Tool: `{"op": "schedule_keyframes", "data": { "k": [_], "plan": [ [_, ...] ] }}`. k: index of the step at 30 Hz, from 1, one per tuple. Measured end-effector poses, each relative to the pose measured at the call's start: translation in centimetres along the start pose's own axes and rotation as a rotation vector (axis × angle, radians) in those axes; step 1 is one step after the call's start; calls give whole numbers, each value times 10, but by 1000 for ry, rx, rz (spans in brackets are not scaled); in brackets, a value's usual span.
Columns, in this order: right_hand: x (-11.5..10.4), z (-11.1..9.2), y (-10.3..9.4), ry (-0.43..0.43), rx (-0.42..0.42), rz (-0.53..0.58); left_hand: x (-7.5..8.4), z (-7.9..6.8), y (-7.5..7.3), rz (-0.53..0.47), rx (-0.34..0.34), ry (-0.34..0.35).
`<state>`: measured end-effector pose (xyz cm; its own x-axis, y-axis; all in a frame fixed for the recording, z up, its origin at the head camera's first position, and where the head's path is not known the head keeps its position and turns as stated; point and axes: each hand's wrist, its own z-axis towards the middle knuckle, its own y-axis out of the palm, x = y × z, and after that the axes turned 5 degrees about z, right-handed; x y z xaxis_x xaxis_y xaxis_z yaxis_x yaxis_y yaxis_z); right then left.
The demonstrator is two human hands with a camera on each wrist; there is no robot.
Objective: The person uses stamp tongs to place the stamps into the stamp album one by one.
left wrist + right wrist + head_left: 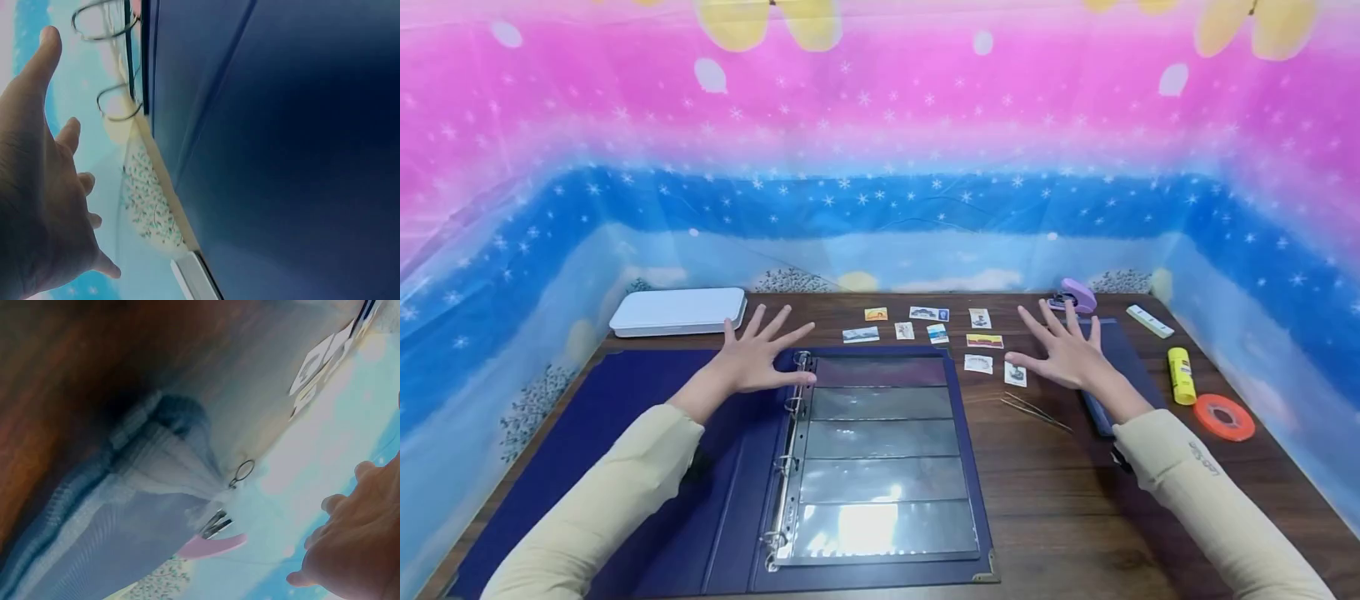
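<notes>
My left hand [760, 358] hovers with spread fingers over an open dark blue ring binder [647, 400], near its top ring. The binder holds a clear page of strip pockets [883, 437] with glare on its lower part. My right hand [1063, 350], fingers also spread, is held above the table beside a dark blue zip pouch [1123, 367]; the right wrist view shows this pouch's mesh side [150, 531]. Several small stamps [984, 341] lie loose beyond the page. Metal tweezers [1033, 411] rest below the right hand. Neither hand holds anything.
A white case [677, 312] sits at the back left. At the right are a purple stapler [1077, 295], a small white strip [1150, 321], a yellow glue stick [1181, 377] and an orange tape roll [1225, 417]. Patterned cloth [880, 167] surrounds the table.
</notes>
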<state>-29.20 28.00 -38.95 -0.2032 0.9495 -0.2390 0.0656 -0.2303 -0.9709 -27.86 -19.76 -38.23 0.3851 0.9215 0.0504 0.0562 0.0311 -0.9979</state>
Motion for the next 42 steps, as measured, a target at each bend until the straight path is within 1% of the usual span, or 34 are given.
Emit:
{"op": "schedule_keyframes", "data": {
  "k": [5,8,11,15,19,26,28,33,39,42],
  "plan": [
    [-9,-10,2,-57,-17,17,9,-9,4,-13,-9,54],
    [-10,-15,5,-92,-41,36,14,-15,8,-25,-21,88],
    [-10,-22,8,-124,-67,47,19,-19,13,-26,-18,126],
    [-8,-32,12,-160,-77,38,26,-21,19,-19,8,178],
    [-4,-41,16,-181,-77,15,31,-20,26,-30,20,216],
    [3,-48,23,-240,-12,39,34,-16,32,-62,23,238],
    [4,-48,23,-246,-24,52,34,-16,33,-82,36,248],
    [6,-45,22,-248,-90,90,36,-15,34,-93,81,267],
    [4,-43,24,-259,-130,193,39,-6,34,-41,42,246],
    [2,-44,24,-258,-147,223,41,-2,34,-4,31,242]
  ]
}}
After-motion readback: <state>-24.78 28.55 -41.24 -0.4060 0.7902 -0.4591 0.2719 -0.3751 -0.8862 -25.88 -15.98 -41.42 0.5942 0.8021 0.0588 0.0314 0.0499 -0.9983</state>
